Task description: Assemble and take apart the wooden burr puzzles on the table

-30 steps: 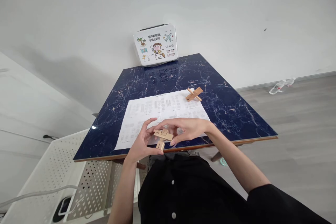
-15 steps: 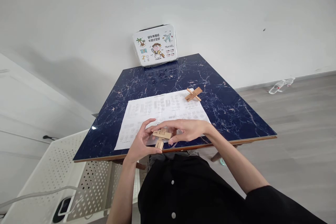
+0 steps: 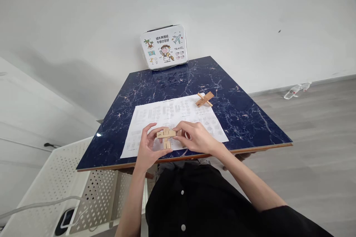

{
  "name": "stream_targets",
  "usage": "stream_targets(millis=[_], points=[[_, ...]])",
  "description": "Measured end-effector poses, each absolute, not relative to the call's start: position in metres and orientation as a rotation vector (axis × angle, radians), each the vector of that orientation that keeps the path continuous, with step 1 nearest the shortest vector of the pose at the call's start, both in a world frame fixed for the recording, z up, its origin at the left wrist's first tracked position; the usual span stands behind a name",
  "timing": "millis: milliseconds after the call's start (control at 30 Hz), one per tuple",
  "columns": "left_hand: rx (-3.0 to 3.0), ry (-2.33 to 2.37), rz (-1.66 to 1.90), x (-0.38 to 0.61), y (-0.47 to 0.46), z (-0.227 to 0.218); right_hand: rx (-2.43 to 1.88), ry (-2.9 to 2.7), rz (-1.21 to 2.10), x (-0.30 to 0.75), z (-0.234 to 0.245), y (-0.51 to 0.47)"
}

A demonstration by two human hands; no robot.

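Interlocked wooden puzzle blocks (image 3: pixel 166 133) form a cross shape low over the paper's front part. My left hand (image 3: pixel 147 146) is closed around the left side, its thumb under the lower block and its fingers behind. With thumb and fingertips, my right hand (image 3: pixel 194 137) pinches the right end of the crosswise block. Dark markings show on the blocks' faces. Just under my right fingers is a small wooden-coloured patch that I cannot make out. Beneath both hands lies a printed instruction sheet (image 3: pixel 150 115) with rows of small grey diagrams.
A flat wooden piece crossed by a thin stick (image 3: pixel 205 99) rests on the sheet's far right corner. At the back of the dark blue marbled table (image 3: pixel 222 81), a white cartoon-printed case (image 3: pixel 164 47) leans on the wall. A white perforated rack (image 3: pixel 61 170) stands at left.
The wooden blocks have turned to lie more level and moved slightly up and left. My right hand has shifted from over their top to their right end.
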State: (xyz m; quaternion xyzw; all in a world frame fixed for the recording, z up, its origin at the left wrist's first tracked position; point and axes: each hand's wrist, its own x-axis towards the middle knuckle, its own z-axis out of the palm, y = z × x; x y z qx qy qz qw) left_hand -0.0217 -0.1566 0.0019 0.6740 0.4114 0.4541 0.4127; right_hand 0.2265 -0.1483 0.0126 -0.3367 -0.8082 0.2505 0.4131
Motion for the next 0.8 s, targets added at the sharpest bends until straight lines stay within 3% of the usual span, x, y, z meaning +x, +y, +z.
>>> stream_targets(millis=[333, 800], points=[[1.664, 1.026, 1.202, -0.021, -0.155, 0.001, -0.894, -1.982, 0.786, 0.226, 0.011, -0.147], [1.613, 1.147, 1.246, -0.016, -0.156, 0.003, -0.847, -2.161, 0.761, 0.243, -0.010, -0.154]])
